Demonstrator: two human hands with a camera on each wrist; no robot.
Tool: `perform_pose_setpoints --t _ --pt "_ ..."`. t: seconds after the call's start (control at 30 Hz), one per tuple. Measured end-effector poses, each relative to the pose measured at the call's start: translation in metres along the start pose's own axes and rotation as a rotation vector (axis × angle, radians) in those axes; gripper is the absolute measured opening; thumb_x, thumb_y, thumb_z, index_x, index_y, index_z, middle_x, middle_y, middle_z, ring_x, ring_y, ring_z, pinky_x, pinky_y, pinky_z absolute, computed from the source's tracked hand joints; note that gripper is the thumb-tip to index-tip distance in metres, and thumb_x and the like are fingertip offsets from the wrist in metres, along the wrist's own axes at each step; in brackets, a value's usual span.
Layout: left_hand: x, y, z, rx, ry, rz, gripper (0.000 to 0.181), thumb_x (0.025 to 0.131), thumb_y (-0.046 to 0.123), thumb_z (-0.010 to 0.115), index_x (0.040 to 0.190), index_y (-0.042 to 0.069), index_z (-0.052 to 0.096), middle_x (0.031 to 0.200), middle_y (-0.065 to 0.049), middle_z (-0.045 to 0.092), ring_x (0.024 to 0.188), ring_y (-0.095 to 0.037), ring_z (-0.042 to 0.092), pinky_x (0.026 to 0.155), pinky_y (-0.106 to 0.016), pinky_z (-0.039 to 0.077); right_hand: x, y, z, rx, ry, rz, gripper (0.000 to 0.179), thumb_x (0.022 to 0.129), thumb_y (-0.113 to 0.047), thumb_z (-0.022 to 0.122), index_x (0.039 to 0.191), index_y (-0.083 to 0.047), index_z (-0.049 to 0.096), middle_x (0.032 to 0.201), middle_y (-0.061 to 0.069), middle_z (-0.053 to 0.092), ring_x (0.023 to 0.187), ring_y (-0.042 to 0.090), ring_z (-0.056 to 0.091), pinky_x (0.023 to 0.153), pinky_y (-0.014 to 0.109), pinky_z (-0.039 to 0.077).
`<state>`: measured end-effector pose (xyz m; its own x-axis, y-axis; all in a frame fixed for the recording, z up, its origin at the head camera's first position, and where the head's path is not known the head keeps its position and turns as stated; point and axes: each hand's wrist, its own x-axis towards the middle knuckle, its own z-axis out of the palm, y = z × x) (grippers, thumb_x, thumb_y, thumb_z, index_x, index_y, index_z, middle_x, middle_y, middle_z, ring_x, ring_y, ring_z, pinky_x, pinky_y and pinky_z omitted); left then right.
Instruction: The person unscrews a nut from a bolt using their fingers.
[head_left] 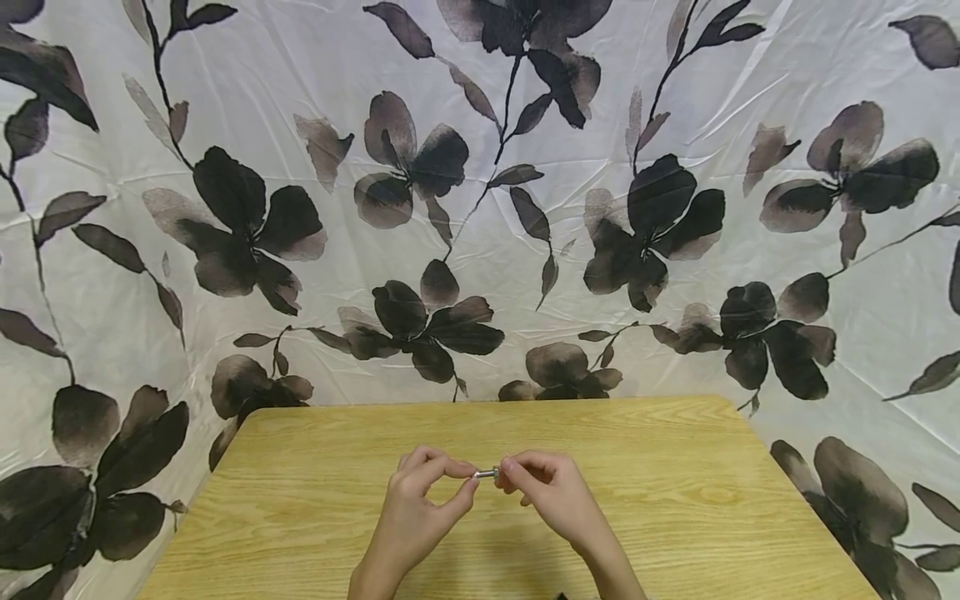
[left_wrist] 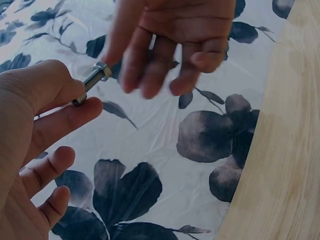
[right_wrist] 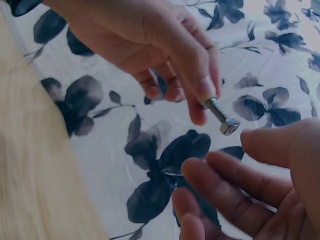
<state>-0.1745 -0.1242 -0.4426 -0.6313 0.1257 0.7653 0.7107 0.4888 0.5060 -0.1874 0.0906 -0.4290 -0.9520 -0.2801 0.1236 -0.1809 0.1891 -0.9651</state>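
Over the table, a small silver metal bolt is pinched between the thumb and forefinger of my left hand. A hexagonal piece sits at the bolt's free end, towards the right; whether it is a nut or the head I cannot tell. The thread shows between it and my left fingertips. My right hand is just beside that end. In the right wrist view, its thumb and loosely bent fingers stand apart from the bolt, holding nothing. The other left fingers are spread away from the bolt.
Beneath both hands lies a light wood-grain table with rounded far corners. A white cloth with dark flowers hangs behind it and along its sides. A small dark thing peeks in at the bottom edge of the head view.
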Motion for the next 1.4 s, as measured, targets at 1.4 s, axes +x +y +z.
perform_pose_setpoints --t 1.4 --pt "-0.0011 0.0002 -0.0006 0.011 -0.007 -0.011 0.028 0.075 0.004 0.088 0.090 0.025 0.077 0.094 0.017 0.070 0.086 -0.004 0.055 0.075 -0.030 0.044 -0.0017 0.0006 -0.0012 0.055 -0.082 -0.184 0.018 0.095 -0.010 0.074 0.111 -0.004 0.073 0.107 0.023 0.072 0.091 0.013 0.071 0.078 0.030 0.059"
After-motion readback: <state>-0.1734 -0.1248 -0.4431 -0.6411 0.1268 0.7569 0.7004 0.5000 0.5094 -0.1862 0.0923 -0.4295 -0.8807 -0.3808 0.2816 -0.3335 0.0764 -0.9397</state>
